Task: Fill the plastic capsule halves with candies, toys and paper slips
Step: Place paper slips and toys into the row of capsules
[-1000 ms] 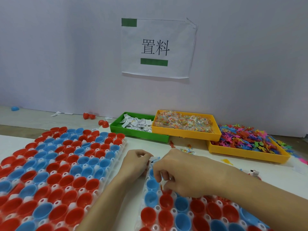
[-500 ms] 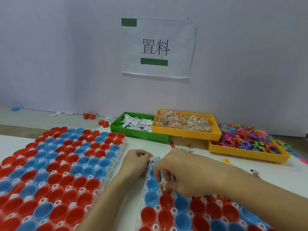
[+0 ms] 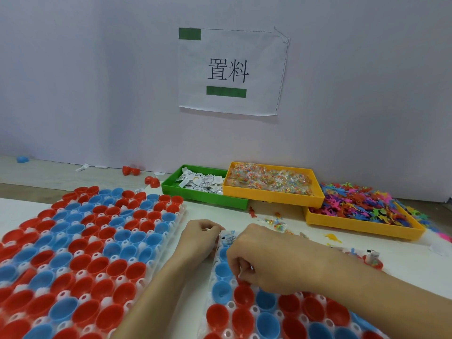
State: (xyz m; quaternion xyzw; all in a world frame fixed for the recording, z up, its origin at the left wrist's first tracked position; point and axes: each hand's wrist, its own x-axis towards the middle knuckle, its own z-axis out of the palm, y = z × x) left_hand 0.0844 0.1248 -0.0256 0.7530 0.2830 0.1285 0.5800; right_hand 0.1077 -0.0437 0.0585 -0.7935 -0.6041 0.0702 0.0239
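Over the near tray (image 3: pixel 215 263), your right hand (image 3: pixel 264 258) is pinching a slip (image 3: pixel 228 238), left hand (image 3: pixel 199 237) is curled on slips: light, floppy; grip edges.

1 head view, looking forward and down, close over table (image 3: pixel 403 272), facing wall (image 3: pixel 97 81).

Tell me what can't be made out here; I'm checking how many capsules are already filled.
- Near tray, head view: its upper cups lie under the right hand.
- Right hand's grip: fingertips curl under; what they pinch is hidden.
- Left hand: closed fist hides whatever it holds beyond the paper slip.
- Left tray: cut off by the left and bottom edges.
- Slip print: too small.
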